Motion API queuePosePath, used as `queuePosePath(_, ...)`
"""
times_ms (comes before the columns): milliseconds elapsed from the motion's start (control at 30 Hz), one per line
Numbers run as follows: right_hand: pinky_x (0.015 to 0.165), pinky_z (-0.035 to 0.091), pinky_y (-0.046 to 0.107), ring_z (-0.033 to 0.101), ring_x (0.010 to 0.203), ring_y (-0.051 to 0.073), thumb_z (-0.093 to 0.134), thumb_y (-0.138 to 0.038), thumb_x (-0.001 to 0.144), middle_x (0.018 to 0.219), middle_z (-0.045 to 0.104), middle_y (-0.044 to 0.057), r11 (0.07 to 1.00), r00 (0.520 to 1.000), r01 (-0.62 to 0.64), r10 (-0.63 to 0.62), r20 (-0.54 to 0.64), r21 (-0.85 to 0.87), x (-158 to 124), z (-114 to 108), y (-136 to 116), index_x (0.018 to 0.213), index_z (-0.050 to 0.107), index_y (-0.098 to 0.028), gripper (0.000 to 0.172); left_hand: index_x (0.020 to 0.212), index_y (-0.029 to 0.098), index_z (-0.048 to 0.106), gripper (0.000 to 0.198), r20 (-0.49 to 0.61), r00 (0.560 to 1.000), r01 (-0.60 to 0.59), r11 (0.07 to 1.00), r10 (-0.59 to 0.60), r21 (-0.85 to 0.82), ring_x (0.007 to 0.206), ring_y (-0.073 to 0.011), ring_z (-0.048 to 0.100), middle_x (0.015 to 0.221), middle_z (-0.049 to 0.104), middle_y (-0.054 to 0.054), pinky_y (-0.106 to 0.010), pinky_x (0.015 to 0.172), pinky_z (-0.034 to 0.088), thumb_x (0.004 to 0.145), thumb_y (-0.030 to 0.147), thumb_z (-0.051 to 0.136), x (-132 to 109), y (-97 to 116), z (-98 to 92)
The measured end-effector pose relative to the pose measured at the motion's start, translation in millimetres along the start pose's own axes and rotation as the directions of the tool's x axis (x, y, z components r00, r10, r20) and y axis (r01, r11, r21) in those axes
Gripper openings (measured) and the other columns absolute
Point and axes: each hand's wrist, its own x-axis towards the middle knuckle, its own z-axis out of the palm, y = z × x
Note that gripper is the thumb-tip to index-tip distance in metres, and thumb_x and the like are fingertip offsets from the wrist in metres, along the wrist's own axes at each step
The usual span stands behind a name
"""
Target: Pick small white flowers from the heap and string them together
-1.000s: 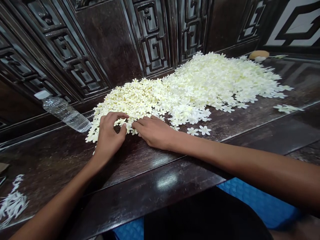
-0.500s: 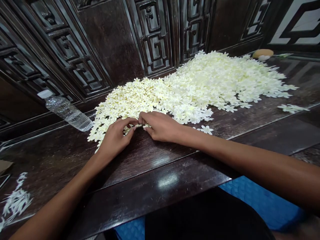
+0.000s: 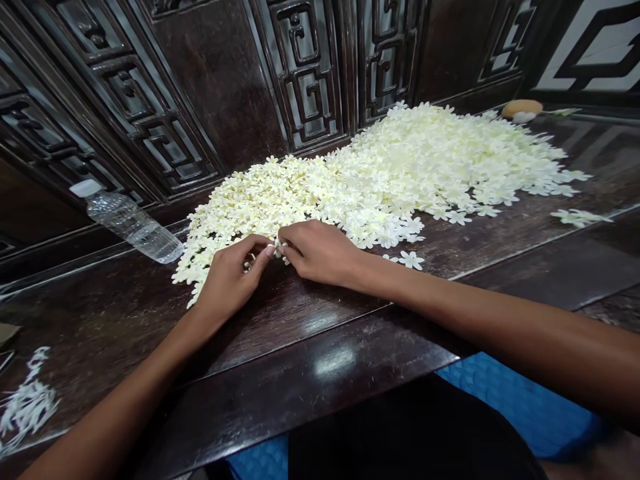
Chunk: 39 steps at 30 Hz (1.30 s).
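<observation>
My left hand (image 3: 235, 272) and my right hand (image 3: 320, 253) meet fingertip to fingertip at the front edge of a flower heap. Thumb and forefinger of the left are pinched on a small white flower (image 3: 277, 247), partly covered by the fingers. From the other side, the right hand's thumb and forefinger close on the same small piece; its other fingers are curled. Behind and around both hands spreads the heap of white and pale yellow flowers (image 3: 390, 173), with petals that look artificial.
A clear plastic bottle (image 3: 135, 223) lies on its side at the left, against the carved wooden back (image 3: 220, 73). White strips (image 3: 30, 407) are bunched at lower left. Loose flowers (image 3: 580, 217) and a tan rounded object (image 3: 523, 108) lie right on the dark wooden surface (image 3: 250, 333).
Both hands' thumbs and forefingers have closed in tighter on the small piece, and the fingertips sit nearer each other. The view has shifted slightly.
</observation>
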Motion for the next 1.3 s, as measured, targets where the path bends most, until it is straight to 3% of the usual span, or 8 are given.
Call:
queuePosePath(133, 0.063, 0.027, 0.031, 0.056, 0.074, 0.02, 0.051, -0.032, 0.101, 0.089, 0.07, 0.011, 1.0, 1.0, -0.025, 0.025, -0.016, 0.005, 0, 1, 2, 0.101, 0.068, -0.016, 0.023, 0.091, 0.02, 0.066, 0.031, -0.007, 1.0, -0.021, 0.995, 0.022, 0.101, 0.072, -0.0179, 0.061, 0.082, 0.071, -0.003, -0.03, 0.072, 0.044, 0.103, 0.041, 0.048, 1, 6, -3.4)
queuePosePath(433, 0.063, 0.026, 0.029, 0.051, 0.07, 0.016, 0.052, -0.034, 0.101, 0.083, 0.069, 0.009, 0.995, 0.997, -0.081, 0.082, -0.008, 0.066, 1, 4, 2, 0.096, 0.07, -0.017, 0.025, 0.089, 0.02, 0.055, 0.034, 0.085, 0.996, 0.016, 0.999, -0.02, 0.044, 0.073, -0.0178, 0.053, 0.08, 0.06, -0.001, -0.03, 0.07, 0.039, 0.106, 0.048, 0.043, 0, 1, 1.4)
queuePosePath(767, 0.063, 0.029, 0.028, 0.051, 0.069, 0.015, 0.051, -0.024, 0.095, 0.079, 0.068, 0.008, 0.996, 0.999, 0.018, -0.02, 0.025, 0.092, 2, -6, 6, 0.088, 0.07, -0.016, 0.022, 0.078, 0.02, 0.045, 0.032, 0.059, 0.997, -0.061, 0.989, 0.053, 0.137, 0.068, -0.0157, 0.047, 0.073, 0.051, 0.0, -0.03, 0.067, 0.034, 0.105, 0.036, 0.045, 1, 7, -3.3)
queuePosePath(1300, 0.063, 0.03, 0.028, 0.044, 0.063, 0.012, 0.059, -0.022, 0.092, 0.067, 0.062, 0.004, 0.973, 1.0, 0.014, -0.019, 0.02, 0.229, 4, -5, 7, 0.081, 0.071, -0.013, 0.018, 0.078, 0.019, 0.055, 0.031, 0.04, 0.995, -0.093, 0.976, 0.087, 0.198, 0.064, -0.0145, 0.051, 0.07, 0.057, 0.0, -0.029, 0.066, 0.035, 0.104, 0.034, 0.047, -1, 10, -6.0)
